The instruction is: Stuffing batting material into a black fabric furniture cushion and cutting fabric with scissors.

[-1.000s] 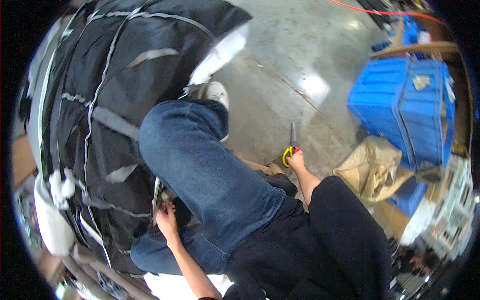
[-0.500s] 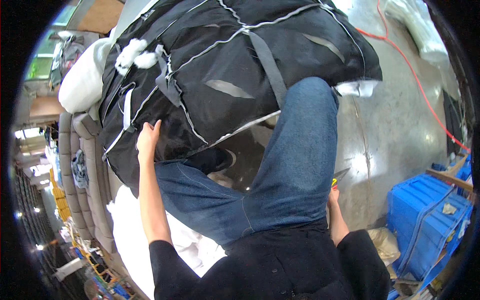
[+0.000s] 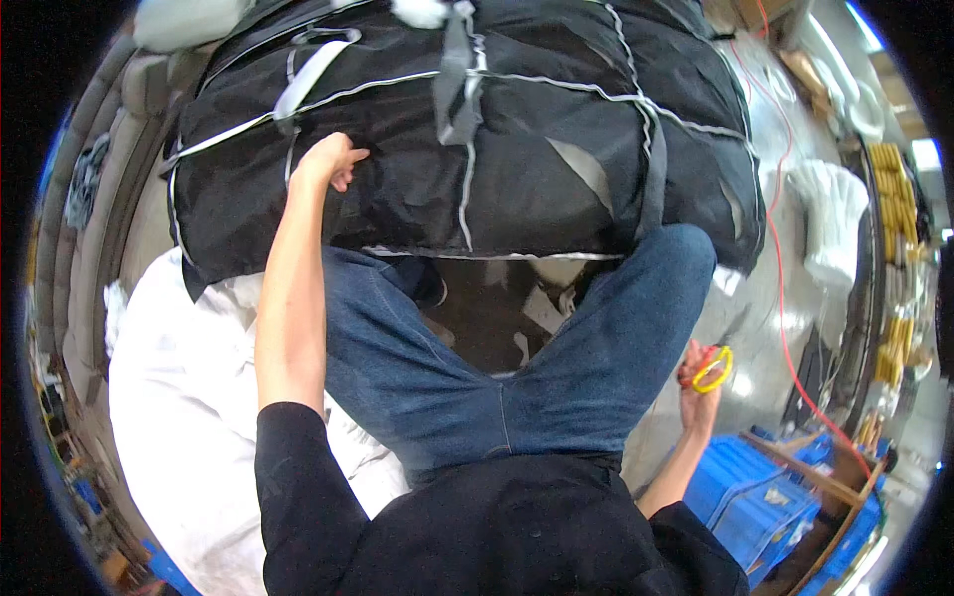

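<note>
Across my knees spreads a large black fabric cushion cover [image 3: 556, 149], its seams edged in white and crossed by grey strips. My left hand [image 3: 333, 162] rests on its near left part, one finger stretched out and the others partly bent, with nothing visible in it. A loose white strap [image 3: 313, 74] lies just beyond that hand. Out to the right of my knee, my right hand [image 3: 698, 382] is closed on scissors with yellow and red handles [image 3: 714, 370]; their blades point away and look blurred. A white fluffy tuft [image 3: 419, 12] sits at the cover's far edge.
White cloth [image 3: 189, 417] is bunched at my left, beside a grey padded sofa [image 3: 94, 228]. Blue crates [image 3: 745, 502] stand at the lower right. A red hose [image 3: 781, 258] runs along the concrete floor, near a clear plastic-wrapped bundle [image 3: 833, 219].
My view has turned right. My left hand has moved farther in over the black cover and its fingers are more bent. The right hand has swung outward, bringing the scissors' handles into sight.
</note>
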`<state>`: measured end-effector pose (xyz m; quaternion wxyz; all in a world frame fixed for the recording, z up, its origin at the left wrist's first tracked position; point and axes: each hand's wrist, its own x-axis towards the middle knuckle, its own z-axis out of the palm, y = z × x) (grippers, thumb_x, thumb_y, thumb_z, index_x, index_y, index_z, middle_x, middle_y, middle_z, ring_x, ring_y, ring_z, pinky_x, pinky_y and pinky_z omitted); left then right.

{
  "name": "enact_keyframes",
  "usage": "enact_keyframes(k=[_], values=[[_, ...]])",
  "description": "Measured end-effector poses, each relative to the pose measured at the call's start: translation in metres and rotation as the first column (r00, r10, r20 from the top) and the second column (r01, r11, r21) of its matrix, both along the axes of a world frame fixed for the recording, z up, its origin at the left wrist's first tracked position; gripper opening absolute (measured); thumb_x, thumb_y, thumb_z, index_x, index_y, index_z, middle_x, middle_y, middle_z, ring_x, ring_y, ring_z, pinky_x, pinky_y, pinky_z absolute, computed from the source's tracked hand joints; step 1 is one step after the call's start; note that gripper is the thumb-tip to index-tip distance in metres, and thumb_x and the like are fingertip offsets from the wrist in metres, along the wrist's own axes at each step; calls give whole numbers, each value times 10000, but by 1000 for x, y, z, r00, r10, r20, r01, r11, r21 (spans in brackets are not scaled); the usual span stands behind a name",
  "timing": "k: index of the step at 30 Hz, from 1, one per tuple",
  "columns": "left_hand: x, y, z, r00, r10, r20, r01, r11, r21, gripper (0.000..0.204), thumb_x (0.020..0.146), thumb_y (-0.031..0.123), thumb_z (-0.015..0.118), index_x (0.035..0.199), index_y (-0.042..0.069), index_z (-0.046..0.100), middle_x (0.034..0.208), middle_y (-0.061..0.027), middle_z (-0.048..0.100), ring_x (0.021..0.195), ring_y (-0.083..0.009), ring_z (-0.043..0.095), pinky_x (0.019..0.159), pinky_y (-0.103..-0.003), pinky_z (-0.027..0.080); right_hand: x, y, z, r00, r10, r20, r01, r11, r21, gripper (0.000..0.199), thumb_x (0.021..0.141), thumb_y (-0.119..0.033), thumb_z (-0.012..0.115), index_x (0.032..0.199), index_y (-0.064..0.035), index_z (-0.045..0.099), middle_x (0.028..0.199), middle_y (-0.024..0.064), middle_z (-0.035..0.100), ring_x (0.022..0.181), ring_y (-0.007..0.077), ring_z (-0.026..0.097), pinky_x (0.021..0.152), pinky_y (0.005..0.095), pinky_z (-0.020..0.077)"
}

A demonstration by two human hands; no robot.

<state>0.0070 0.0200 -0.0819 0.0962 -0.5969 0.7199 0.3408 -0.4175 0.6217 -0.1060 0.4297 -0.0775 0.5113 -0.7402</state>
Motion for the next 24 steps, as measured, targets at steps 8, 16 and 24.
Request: enact_keyframes(k=[8, 16, 24], values=[[37, 36, 43, 845, 38, -533, -64, 997, -31, 376, 925, 299, 618, 651, 70, 502, 526, 5, 507, 398, -69, 456, 391, -236, 370, 54, -151, 144, 882, 414, -224, -461, 856, -233, 1071, 623, -680, 709, 1406, -29, 378, 1393, 153, 453, 1269, 282, 472, 1127, 513, 324], [41, 51, 64, 760, 135, -636, -191, 981, -21, 352, 901, 303, 634, 658, 71, 530, 521, 3, 510, 406, -74, 471, 402, -229, 369, 168, -267, 89, 391, 896, -208, -920, 389, -53, 868, 799, -516, 711, 1397, -10, 340, 1274, 125, 493, 1192, 247, 530, 1063, 381, 377], [40, 49, 61, 812, 72, -579, -166, 980, -112, 365, 915, 361, 606, 664, 111, 521, 490, 23, 506, 386, -59, 484, 385, -184, 335, 186, -266, 55, 217, 975, -44, -860, 212, 463, 522, 907, -208, 595, 1352, -34, 386, 1041, 20, 482, 898, 84, 508, 894, 259, 464]])
